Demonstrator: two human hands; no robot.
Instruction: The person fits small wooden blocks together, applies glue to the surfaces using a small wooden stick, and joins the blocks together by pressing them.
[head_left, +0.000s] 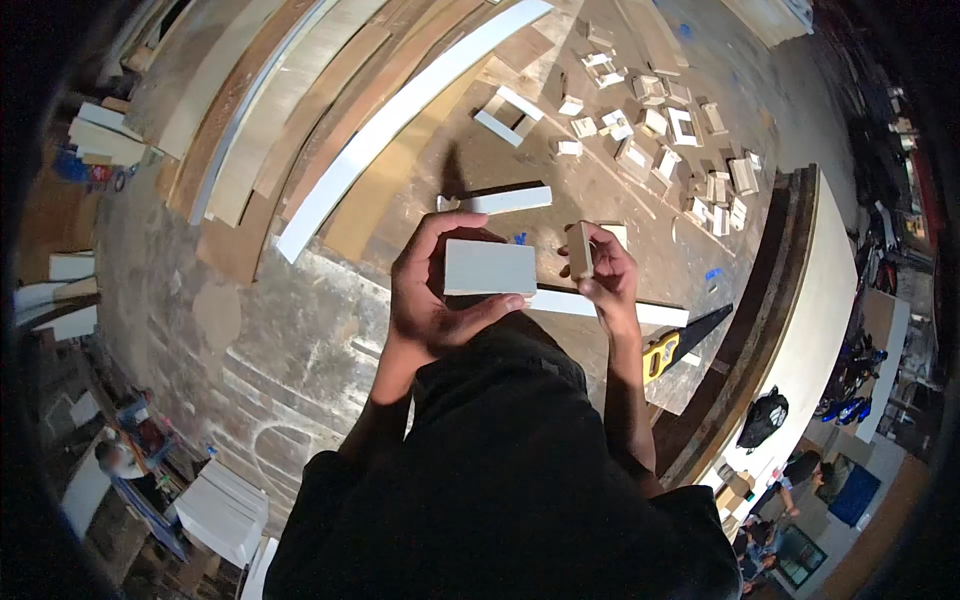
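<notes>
Two bare hands held apart above a cluttered surface [215,375], each with its own wooden piece. The left hand [415,280] grasps a white-faced block [490,267], its fingers curled behind the far edge and its thumb along the near edge; this edge grip presumably leaves the broad face uncovered and turned up to the eye. The right hand [612,275] grasps a small wooden piece [579,250] between thumb and fingers, just beside the block but not touching it. The piece stands with a narrow side towards the viewer, a light hold that probably suits its small size and lets it be turned easily. Directly beyond the left hand lies a short white strip [520,199]; a longer white strip [610,306] passes below the right hand and runs out past it on the right. Nearer the body and to the right of the right hand rests a saw [661,356], yellow handle towards the wearer, seemingly placed within easy reach. Well beyond the right hand are scattered small blocks [634,160], with an open wooden frame [522,102] to their left. Long boards [345,157] lie side by side beyond and left of the left hand, perhaps grouped there to keep their length out of the way
</notes>
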